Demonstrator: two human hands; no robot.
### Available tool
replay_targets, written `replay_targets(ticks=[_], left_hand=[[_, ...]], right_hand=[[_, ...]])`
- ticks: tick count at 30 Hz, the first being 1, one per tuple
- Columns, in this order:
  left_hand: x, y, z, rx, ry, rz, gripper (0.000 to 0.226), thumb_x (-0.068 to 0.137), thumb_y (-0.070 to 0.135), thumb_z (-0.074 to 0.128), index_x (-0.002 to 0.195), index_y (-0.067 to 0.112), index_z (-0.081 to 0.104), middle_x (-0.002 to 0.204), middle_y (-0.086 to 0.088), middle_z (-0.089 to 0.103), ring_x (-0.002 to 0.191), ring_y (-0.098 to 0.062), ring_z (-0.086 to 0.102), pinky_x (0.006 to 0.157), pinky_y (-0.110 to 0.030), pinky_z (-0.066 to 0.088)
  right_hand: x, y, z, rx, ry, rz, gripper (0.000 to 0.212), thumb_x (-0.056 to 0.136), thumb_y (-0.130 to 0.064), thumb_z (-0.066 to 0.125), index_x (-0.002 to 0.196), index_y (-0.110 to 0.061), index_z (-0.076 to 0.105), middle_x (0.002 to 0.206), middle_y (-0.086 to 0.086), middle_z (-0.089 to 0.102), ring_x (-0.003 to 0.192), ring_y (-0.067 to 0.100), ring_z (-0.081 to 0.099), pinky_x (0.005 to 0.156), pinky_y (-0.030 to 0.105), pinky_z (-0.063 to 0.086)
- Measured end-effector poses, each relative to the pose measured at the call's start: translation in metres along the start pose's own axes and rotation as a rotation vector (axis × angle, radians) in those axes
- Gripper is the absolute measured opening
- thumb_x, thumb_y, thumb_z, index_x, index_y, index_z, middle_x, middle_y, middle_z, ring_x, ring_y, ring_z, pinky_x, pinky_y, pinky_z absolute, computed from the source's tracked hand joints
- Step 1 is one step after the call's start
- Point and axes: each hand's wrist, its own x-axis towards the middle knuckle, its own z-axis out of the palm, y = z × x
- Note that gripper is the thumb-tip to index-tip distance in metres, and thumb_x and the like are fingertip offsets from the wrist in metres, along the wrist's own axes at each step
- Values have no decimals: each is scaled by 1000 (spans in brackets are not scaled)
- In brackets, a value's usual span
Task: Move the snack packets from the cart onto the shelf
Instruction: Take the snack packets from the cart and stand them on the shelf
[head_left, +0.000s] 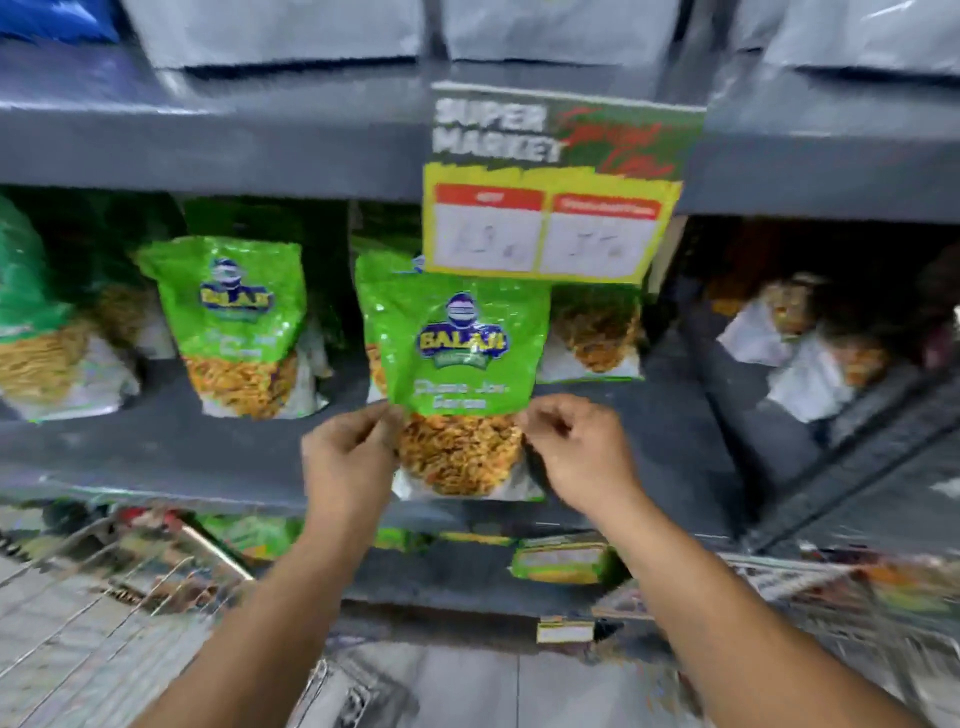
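Green snack packet (460, 384), upright, label facing out, standing at the front edge of the dark shelf (156, 441), roughly mid-span. Clear lower window shows orange-brown fried snack. Its top overlaps the bottom of a yellow price tag (550, 187) hanging from the shelf board above.

Packet sits between the two hands, held at its lower half. Left hand (348, 457) at the packet's left edge, thumb and fingers pinched on the side seam just under the green band. Right hand (576, 447) at the right edge, fingers curled in and pinching the seam at the same height. Both hands closed on the packet; palms not on the shelf. Both forearms reach up and forward from the bottom of view, converging slightly toward the packet.

Another green packet (234, 322) of the same brand stands farther back on the shelf to the left, apart from the held one. More packets behind and to the right, blurred.

Wire cart (130, 582) below the shelf's front edge at lower left; contents too blurred to tell.
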Motion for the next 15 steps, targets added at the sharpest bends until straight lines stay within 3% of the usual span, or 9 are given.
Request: replay_targets(ticks=[2,4,7,9,12,15], left_hand=[[3,7,46,-51,-64,-23,24,82,15,65,59,17,70,49,9,57,65,-12,48,64,-32,41],[5,14,87,-102,-100,-35,14,82,10,66,70,12,73,65,-10,63,69,-14,48,69,-37,40],[11,20,136,-87,-58,-27,14,80,11,68,90,4,76,81,-12,71,72,-16,61,75,-40,53],[17,20,155,-63,-85,-27,19,82,12,66,93,0,74,86,-23,73,74,-26,64,76,-46,54],[20,14,174,-67,-99,-48,22,85,10,63,96,-8,70,86,-31,68,71,-21,55,68,-36,52],[18,12,184,-150,-41,-67,26,87,3,61,107,-13,66,96,-23,69,72,-15,59,69,-19,53]], right_hand=[[11,17,-31,-53,96,16,5,81,-20,66,80,-18,71,72,-2,69,66,5,59,65,20,44],[23,31,-54,-27,172,55,7,82,-17,65,78,-19,70,70,-2,66,64,6,56,64,26,45],[42,47,-76,6,262,113,11,81,-11,62,76,-17,70,74,8,70,66,14,59,68,32,47],[52,56,-82,14,308,155,9,80,-14,63,81,-12,72,83,9,73,75,17,65,76,34,51],[63,66,-85,35,368,215,13,81,-19,63,88,-14,73,89,6,74,85,20,67,85,36,53],[70,70,-82,70,400,232,12,82,-20,63,88,-17,73,91,5,75,87,20,67,85,35,53]])
